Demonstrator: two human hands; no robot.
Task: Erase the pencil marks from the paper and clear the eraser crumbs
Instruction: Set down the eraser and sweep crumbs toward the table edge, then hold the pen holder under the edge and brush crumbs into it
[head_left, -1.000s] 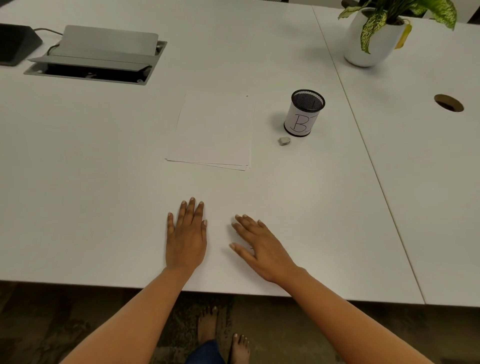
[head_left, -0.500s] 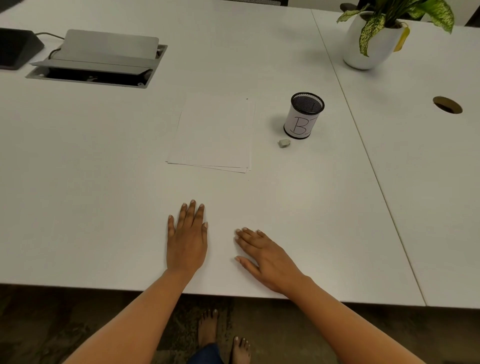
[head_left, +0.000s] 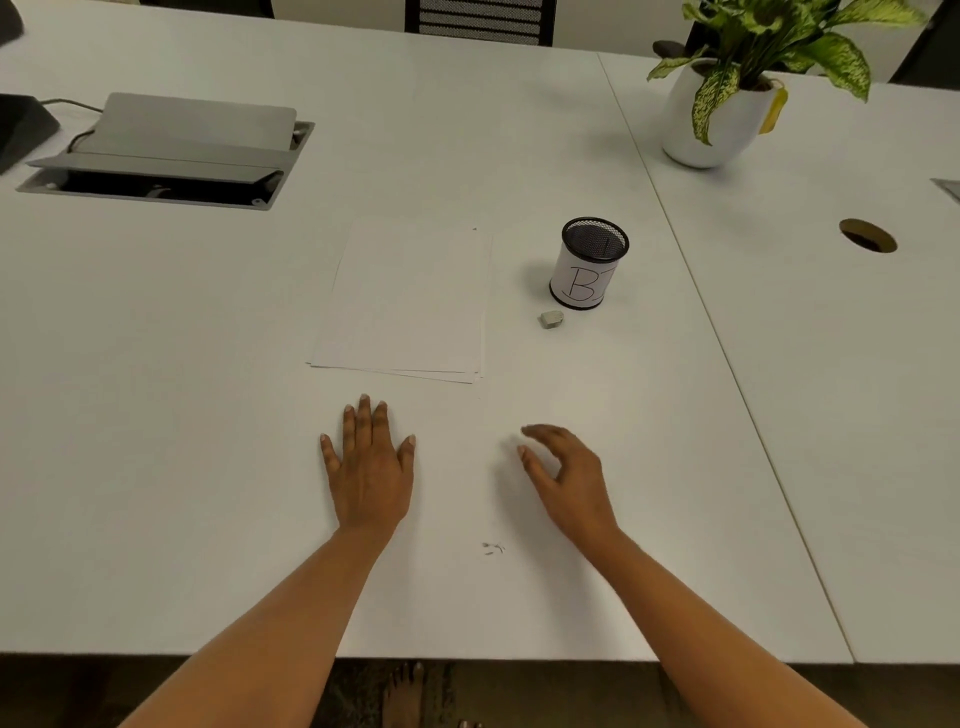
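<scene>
A thin stack of white paper (head_left: 405, 301) lies flat in the middle of the white table (head_left: 208, 467); no pencil marks show on its top sheet. A small grey eraser (head_left: 551, 319) rests to the right of the stack, just in front of a black mesh cup (head_left: 588, 263) labelled "B". A few dark eraser crumbs (head_left: 492, 547) lie on the table between my forearms. My left hand (head_left: 370, 467) lies flat, palm down, below the paper. My right hand (head_left: 569, 480) is lifted off the table with its fingers curved and apart, holding nothing.
An open grey cable box (head_left: 166, 156) sits in the table at the far left. A potted plant in a white pot (head_left: 711, 119) stands at the back right. A round cable hole (head_left: 868, 235) is at the right. The table's front edge runs under my forearms.
My right hand has risen off the table and moved forward with its fingers curling. My left hand stays flat. The view has tilted up, showing more of the far side.
</scene>
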